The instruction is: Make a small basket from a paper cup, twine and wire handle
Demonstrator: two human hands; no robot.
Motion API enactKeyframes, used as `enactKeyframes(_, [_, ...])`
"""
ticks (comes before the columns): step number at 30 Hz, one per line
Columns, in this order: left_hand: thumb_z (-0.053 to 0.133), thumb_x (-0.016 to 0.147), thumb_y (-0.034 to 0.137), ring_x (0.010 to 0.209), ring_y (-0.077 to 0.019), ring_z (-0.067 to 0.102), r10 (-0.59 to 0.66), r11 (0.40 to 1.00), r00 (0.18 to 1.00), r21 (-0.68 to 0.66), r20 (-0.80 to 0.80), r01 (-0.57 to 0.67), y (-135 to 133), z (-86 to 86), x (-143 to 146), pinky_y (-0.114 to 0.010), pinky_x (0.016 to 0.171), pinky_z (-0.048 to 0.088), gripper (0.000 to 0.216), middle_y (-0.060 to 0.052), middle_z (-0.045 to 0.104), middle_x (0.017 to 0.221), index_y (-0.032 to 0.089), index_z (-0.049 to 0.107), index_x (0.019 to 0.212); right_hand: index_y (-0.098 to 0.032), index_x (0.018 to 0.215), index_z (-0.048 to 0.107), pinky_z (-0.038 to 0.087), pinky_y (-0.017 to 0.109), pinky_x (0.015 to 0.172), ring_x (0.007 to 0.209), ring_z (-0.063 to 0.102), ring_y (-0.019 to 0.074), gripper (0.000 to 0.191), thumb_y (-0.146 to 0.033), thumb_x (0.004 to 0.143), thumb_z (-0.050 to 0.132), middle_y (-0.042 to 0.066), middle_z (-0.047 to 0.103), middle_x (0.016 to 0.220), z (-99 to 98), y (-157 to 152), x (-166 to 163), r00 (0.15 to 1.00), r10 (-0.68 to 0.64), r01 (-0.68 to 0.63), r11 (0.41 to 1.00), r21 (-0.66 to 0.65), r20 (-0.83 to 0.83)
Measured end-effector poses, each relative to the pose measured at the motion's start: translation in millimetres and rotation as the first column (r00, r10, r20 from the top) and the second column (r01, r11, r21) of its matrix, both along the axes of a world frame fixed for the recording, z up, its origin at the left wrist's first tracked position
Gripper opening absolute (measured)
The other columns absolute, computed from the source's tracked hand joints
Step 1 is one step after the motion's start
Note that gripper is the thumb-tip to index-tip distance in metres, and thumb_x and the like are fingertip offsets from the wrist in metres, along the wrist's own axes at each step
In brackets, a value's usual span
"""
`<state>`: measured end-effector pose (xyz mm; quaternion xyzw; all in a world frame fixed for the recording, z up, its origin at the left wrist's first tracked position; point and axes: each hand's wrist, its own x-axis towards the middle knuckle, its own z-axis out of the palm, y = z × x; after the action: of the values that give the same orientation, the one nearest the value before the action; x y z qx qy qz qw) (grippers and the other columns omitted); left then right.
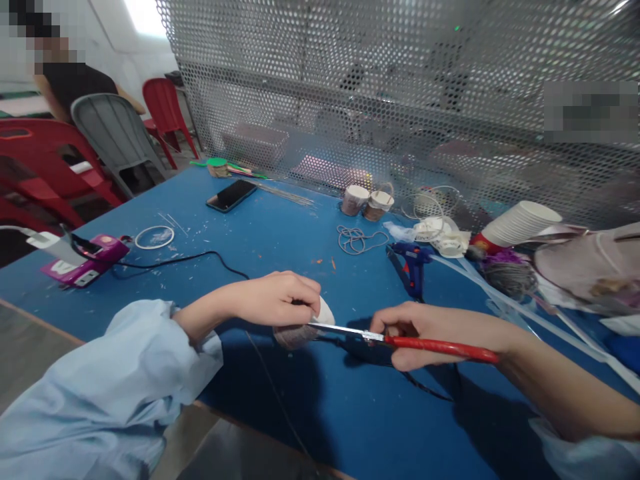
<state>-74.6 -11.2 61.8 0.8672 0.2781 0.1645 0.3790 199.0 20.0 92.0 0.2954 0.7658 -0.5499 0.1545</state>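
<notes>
Left hand (pixel 283 297), its fingers bent and nearly closed, holds one small cup (pixel 293 337) below its palm, while the right hand (pixel 425 323) is curled firmly around one red-handled tool (pixel 445 347), seemingly scissors, whose metal tip reaches this cup. Since a brownish covering is already on the cup and a white part is bare, I judge the work partly done, but the remaining cutting I cannot tell. Farther out, between the hands, stand two covered cups (pixel 355 203), and one blue glue gun (pixel 414 263) lies just beyond the right hand.
</notes>
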Motion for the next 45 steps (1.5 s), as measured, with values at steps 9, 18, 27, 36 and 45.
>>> enactKeyframes(9, [0.045, 0.089, 0.022, 0.068, -0.0095, 0.05, 0.276, 0.96, 0.956, -0.079, 0.095, -0.269, 5, -1.1, -2, -0.021, 0.067, 0.04, 0.026, 0.001, 0.051, 0.074, 0.014, 0.057, 0.068, -0.017, 0.092, 0.062, 0.032, 0.02, 0.049, 0.055, 0.04, 0.0083, 0.041, -0.046, 0.068, 0.078, -0.005, 0.049, 0.065, 0.6, -10, 9, 0.997, -0.073, 0.073, 0.995, 0.062, 0.0])
enactKeyframes(18, [0.067, 0.076, 0.024, 0.066, -0.0103, 0.047, 0.499, 0.848, 0.864, 0.172, 0.062, -0.502, 6, -15.7, 8, -0.022, 0.063, 0.036, 0.015, 0.004, 0.051, 0.073, 0.017, 0.054, 0.07, -0.021, 0.111, 0.049, 0.044, 0.025, 0.049, 0.056, 0.056, 0.0113, 0.047, -0.039, 0.074, 0.072, 0.006, 0.067, 0.091, -41.3, -2, -21, 0.545, -0.637, 0.696, 0.707, -0.13, -0.546])
enactKeyframes(27, [0.068, 0.073, 0.021, 0.075, -0.0145, 0.055, 0.509, 0.84, 0.861, 0.22, -0.005, -0.496, -2, -25.1, 18, -0.027, 0.07, 0.044, 0.015, 0.001, 0.056, 0.082, 0.018, 0.056, 0.081, -0.02, 0.105, 0.049, 0.047, 0.028, 0.068, 0.066, 0.058, 0.0113, 0.05, -0.021, 0.062, 0.074, 0.001, 0.068, 0.084, -63.5, 6, -61, 0.508, -0.57, 0.649, 0.746, -0.148, -0.646])
enactKeyframes(36, [0.053, 0.089, 0.018, 0.125, -0.0272, 0.052, 0.284, 0.648, 0.93, 0.669, 0.233, -0.365, 0, -43.1, 14, -0.045, 0.099, 0.048, 0.025, -0.016, 0.058, 0.131, 0.019, 0.06, 0.113, -0.021, 0.104, 0.052, 0.048, 0.026, 0.054, 0.054, 0.057, 0.0102, 0.048, -0.024, 0.062, 0.075, -0.005, 0.059, 0.076, -75.3, 18, -49, 0.258, -0.741, 0.714, 0.578, -0.395, -0.619])
enactKeyframes(45, [0.048, 0.09, 0.014, 0.063, -0.0135, 0.064, 0.172, 0.638, 0.951, 0.706, 0.258, -0.307, -12, -47.2, 11, -0.03, 0.073, 0.056, 0.016, -0.001, 0.067, 0.069, 0.022, 0.058, 0.1, -0.021, 0.104, 0.052, 0.046, 0.023, 0.049, 0.053, 0.055, 0.0095, 0.043, -0.02, 0.064, 0.069, -0.005, 0.057, 0.075, -86.5, 28, -40, 0.172, -0.739, 0.683, 0.566, -0.462, -0.652])
